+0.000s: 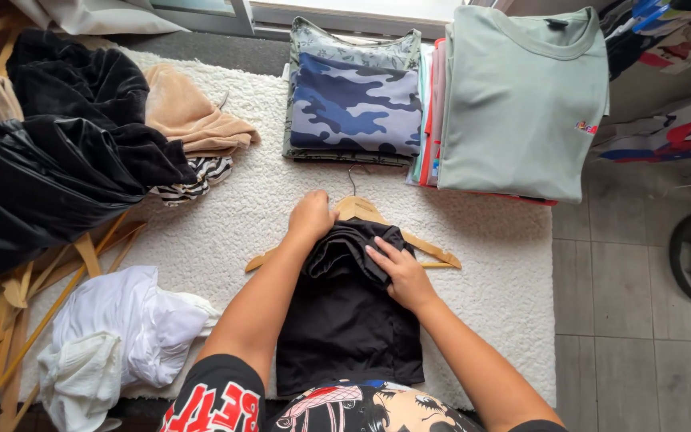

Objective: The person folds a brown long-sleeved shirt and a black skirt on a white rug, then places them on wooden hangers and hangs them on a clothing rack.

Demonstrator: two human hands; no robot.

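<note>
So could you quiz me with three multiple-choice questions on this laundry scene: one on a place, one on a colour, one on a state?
1. Where does the wooden hanger lie?
A. On the tiled floor
B. On the white rug, under the black garment
C. On the folded stacks

2. What colour is the big folded T-shirt at top right?
A. Pale green
B. Red
C. Black

3. What is the right hand doing?
A. Hanging free
B. Pressing on the black garment
C. Holding a hanger

Answers: B, its ends poke out beneath the garment; A, it is plainly pale green; B, its fingers lie on the bunched cloth.

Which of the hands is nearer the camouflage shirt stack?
Left. The left hand sits at the hanger neck, just below the camouflage shirt stack; the right hand rests lower, on the black garment.
</note>
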